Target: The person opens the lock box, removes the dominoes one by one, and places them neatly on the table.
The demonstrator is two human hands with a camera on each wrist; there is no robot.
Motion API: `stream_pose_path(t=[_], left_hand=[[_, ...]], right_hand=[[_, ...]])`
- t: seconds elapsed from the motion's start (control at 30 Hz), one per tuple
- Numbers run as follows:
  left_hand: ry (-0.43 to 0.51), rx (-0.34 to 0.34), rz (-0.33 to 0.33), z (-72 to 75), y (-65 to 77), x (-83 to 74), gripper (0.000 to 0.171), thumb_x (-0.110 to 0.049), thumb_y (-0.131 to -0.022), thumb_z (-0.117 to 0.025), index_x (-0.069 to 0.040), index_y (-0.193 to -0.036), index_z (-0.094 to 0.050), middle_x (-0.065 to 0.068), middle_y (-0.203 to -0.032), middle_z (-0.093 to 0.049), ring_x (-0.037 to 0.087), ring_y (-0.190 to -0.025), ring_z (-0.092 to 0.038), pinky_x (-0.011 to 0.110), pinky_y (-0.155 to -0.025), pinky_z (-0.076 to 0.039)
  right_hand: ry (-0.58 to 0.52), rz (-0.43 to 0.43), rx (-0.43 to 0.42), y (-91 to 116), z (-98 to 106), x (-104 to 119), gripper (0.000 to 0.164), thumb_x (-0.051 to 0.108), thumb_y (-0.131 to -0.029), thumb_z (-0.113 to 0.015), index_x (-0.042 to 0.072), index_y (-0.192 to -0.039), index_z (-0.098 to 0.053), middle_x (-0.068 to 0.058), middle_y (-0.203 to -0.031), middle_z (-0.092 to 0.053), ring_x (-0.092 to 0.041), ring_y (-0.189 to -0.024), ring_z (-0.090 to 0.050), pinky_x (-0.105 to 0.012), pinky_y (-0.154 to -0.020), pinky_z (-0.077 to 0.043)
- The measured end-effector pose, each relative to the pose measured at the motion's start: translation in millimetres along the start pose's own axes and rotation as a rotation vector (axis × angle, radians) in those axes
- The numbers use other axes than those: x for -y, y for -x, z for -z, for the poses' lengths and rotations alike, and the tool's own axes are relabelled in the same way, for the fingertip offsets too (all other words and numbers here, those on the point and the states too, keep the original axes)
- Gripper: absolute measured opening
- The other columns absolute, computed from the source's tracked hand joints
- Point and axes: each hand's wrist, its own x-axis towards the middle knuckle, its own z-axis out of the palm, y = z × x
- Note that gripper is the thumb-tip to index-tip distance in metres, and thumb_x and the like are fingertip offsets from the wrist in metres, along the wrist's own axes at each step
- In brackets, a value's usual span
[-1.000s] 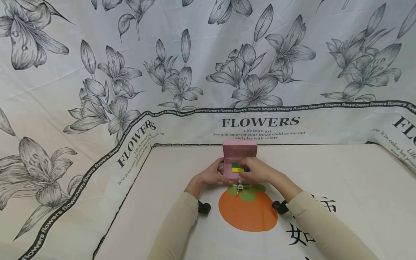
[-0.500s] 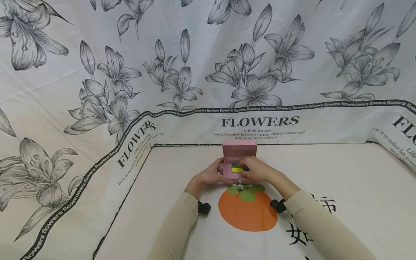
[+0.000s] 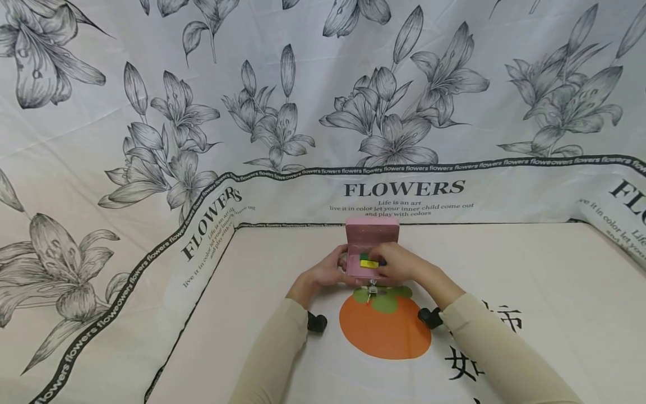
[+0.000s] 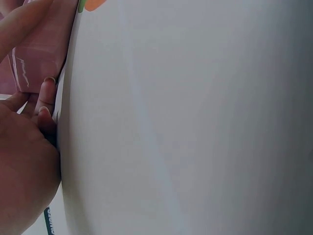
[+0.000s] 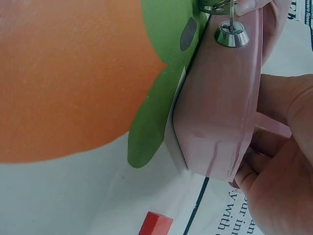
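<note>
Left hand (image 3: 327, 271) and right hand (image 3: 398, 262) were both at the open pink box (image 5: 217, 107). The left hand gripped the box at its left side, with the thumb along the front and the other fingers curled round the side wall. The right hand came over the right part of the box, thumb and fingers bent down inside the rim; whether its fingertips pinched anything, I could not tell.

Inside the box lay a yellow block (image 3: 369, 264) with a green block (image 3: 365, 256) just behind it, both near the right fingers. A dark blue piece (image 3: 383, 262) showed between the right thumb and fingers, mostly covered.

The box sat on the counter (image 3: 227, 303), near its far edge, with the lid (image 3: 372, 233) raised at the back. On the front wall was a silver lock (image 5: 232, 35) with a key (image 5: 232, 13) in it. The right wrist view showed part of a red block (image 5: 155, 225) on the counter, apart from the box on its right side.

Nearer the person, just in front of the box, was an orange print (image 3: 384, 331) with green leaves. Behind the box hung a white cloth (image 3: 282, 28) with grey flowers and the word FLOWERS.
</note>
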Motion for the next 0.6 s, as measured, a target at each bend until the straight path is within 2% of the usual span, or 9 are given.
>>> stream_pose_path(t=[0.3,0.6], left_hand=[[0.005,0.004,-0.011,1.7,-1.0,0.1,0.1,-0.011,-0.075,-0.091,-0.015,-0.157,-0.033,0.009,-0.11,-0.054,0.021,-0.099,-0.05,0.035,-0.086,-0.04],[0.003,0.009,-0.013,0.6,0.2,0.2,0.1,-0.01,-0.076,-0.091,-0.015,-0.157,-0.032,0.01,-0.109,-0.055,0.02,-0.097,-0.05,0.034,-0.085,-0.04]], right_hand=[[-0.036,-0.011,0.017,-3.2,0.4,-1.2,0.024,-0.002,-0.083,-0.074,-0.002,-0.107,-0.072,-0.01,-0.093,-0.07,-0.027,-0.087,-0.064,-0.04,-0.079,-0.053],[-0.079,0.0,0.026,-7.2,0.6,-2.5,0.027,-0.003,-0.081,-0.078,-0.002,-0.108,-0.073,-0.01,-0.093,-0.072,-0.025,-0.086,-0.066,-0.04,-0.08,-0.055]])
